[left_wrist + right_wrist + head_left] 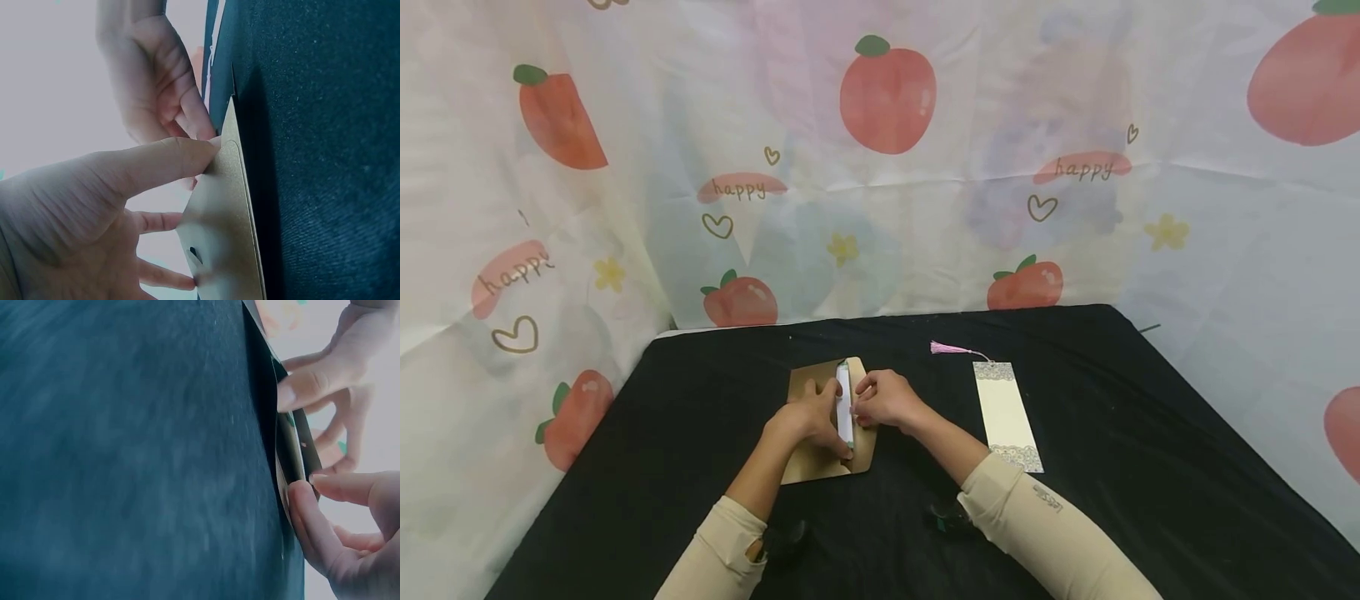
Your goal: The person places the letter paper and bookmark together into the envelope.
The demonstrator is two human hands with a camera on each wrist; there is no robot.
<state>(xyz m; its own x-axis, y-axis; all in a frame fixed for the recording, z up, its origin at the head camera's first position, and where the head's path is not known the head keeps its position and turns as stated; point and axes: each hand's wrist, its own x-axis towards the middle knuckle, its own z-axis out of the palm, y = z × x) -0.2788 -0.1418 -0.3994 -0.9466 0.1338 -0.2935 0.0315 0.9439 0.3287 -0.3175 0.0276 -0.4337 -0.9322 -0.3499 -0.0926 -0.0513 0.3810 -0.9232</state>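
A gold envelope (pixel 808 462) lies on the black cloth with its flap (pixel 863 458) opened out to the right. A white card (pixel 844 400) shows as a narrow strip at the envelope's mouth. My left hand (pixel 812 417) spreads over the envelope, its thumb on the near end of the mouth and its fingertips farther up. In the left wrist view the thumb (pixel 169 159) rests by the envelope's edge. My right hand (pixel 886 398) pinches the card's edge at the mouth with thumb and index finger (pixel 306 512). The card's other part is hidden inside the envelope.
To the right lies a cream bookmark (pixel 1003 408) with patterned ends and a pink tassel (pixel 951 347). Black cloth (pixel 1120 467) covers the table. A printed curtain (pixel 917 225) hangs around its back and sides.
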